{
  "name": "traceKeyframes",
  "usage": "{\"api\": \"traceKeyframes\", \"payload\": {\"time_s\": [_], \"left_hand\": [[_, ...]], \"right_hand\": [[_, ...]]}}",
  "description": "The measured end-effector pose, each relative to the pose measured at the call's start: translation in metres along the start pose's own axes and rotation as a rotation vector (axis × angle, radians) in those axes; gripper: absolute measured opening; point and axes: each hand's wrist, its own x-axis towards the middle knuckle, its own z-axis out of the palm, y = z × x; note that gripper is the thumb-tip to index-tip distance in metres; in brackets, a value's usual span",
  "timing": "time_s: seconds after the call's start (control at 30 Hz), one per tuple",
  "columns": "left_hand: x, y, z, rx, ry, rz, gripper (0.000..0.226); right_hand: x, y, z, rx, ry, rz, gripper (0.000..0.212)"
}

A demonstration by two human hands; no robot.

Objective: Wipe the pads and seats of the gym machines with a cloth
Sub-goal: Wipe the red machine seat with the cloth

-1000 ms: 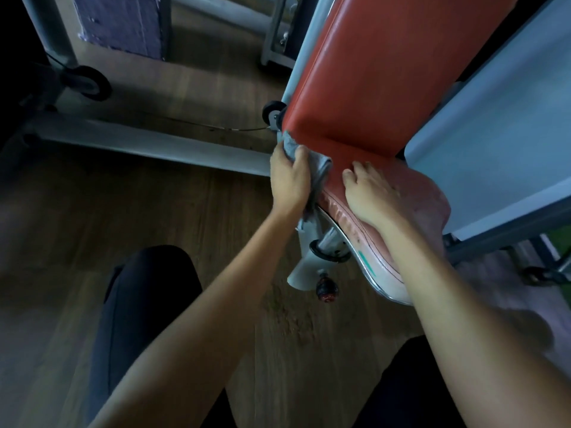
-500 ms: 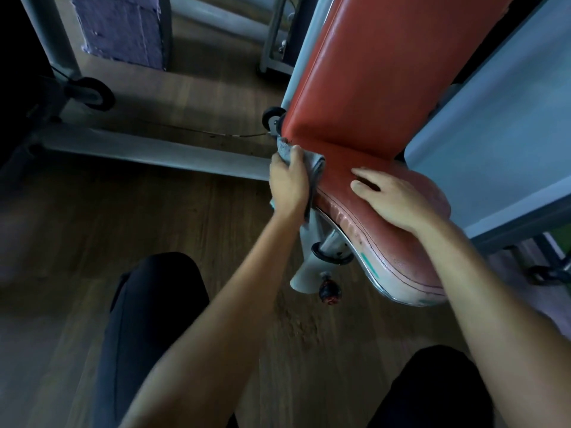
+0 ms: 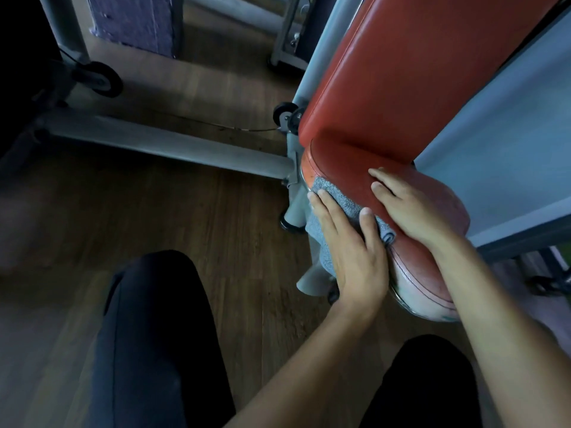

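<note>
A: What is closest to the camera?
B: Two legs (image 3: pixel 160 335) in dark trousers at the bottom, with two bare forearms reaching up between them.
A: And the left hand (image 3: pixel 355 251)?
B: It lies flat on a grey cloth (image 3: pixel 338 197). Its fingers (image 3: pixel 324 211) are straight and close together, with the thumb spread to the right. It presses the cloth against the left edge of the red seat (image 3: pixel 414 279), and no finger curls round it.
A: Where exactly is the cloth?
B: It is folded over the seat's left rim, part on top and part hanging down the side. Its long axis runs along that rim, from near the rear of the seat toward the person.
A: The right hand (image 3: pixel 411 211)?
B: Palm down on top of the seat, just right of the cloth. Its fingers (image 3: pixel 384 193) are loosely straight, point up-left and hold nothing.
A: How does the seat lie?
B: Its long axis runs from the back pad (image 3: pixel 417 72) toward the lower right, and the worn, pale front tip points at the person.
A: And beyond?
B: The red back pad rises steeply from the seat's rear, with a pale panel (image 3: pixel 500 143) on its right. On the left, a grey frame bar (image 3: pixel 170 143) lies across the wooden floor (image 3: pixel 185 217) and reaches the seat post. Farther off are a black wheel (image 3: pixel 102 77) and a purplish block (image 3: pixel 136 23).
</note>
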Motion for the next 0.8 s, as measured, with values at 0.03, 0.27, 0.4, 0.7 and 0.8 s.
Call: {"api": "traceKeyframes", "payload": {"time_s": [0.03,0.27,0.4,0.7,0.8], "left_hand": [[0.006,0.000,0.000,0.009,0.016,0.005,0.070],[0.101,0.022,-0.025,-0.020,0.119,-0.085,0.046],[0.139,0.025,-0.041,-0.025,-0.006,-0.259,0.058],[0.064,0.017,-0.010,-0.006,0.144,-0.008,0.062],[0.067,0.018,-0.012,-0.007,0.142,-0.020,0.063]], "right_hand": [[0.000,0.000,-0.001,0.001,0.000,0.004,0.043],[-0.003,-0.009,-0.006,-0.083,-0.016,0.018,0.043],[-0.001,-0.010,-0.006,-0.077,-0.022,0.027,0.042],[-0.019,-0.004,-0.019,0.037,0.156,0.006,0.030],[-0.039,0.023,-0.024,0.046,0.136,0.014,0.029]]}}
